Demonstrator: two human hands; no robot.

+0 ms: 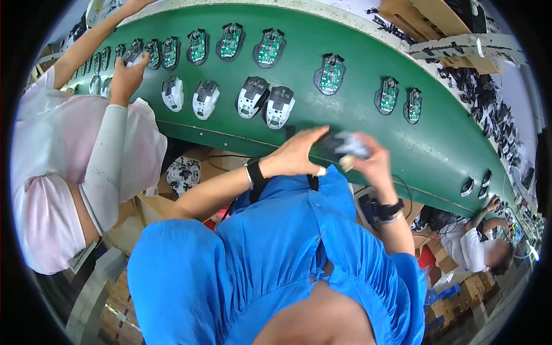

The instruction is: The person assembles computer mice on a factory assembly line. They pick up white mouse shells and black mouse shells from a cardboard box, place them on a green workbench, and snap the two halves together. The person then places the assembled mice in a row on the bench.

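**Blurred mouse part [352,145] in the right hand [375,162] over the green bench [437,149]**

The grey-and-dark piece was probably light and stiff, its casing perhaps slippery, so its side edges seemed the safest hold. It sat between thumb and fingers of the right hand, which gripped it; blur hid the exact contacts. The left hand [294,154], thumb and fingers spread wide, held nothing visible, just beside the piece.

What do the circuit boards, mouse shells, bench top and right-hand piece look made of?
Circuit boards: likely fibreglass laminate, green coated; small light components dot them.
Mouse shells: probably moulded plastic; smooth, curved white and dark grey surfaces.
Bench top: green, smooth, faint sheen; maybe rubber mat or laminate, can't tell.
Held piece in the right hand: greyish, probably plastic, but motion blur hides the finish.
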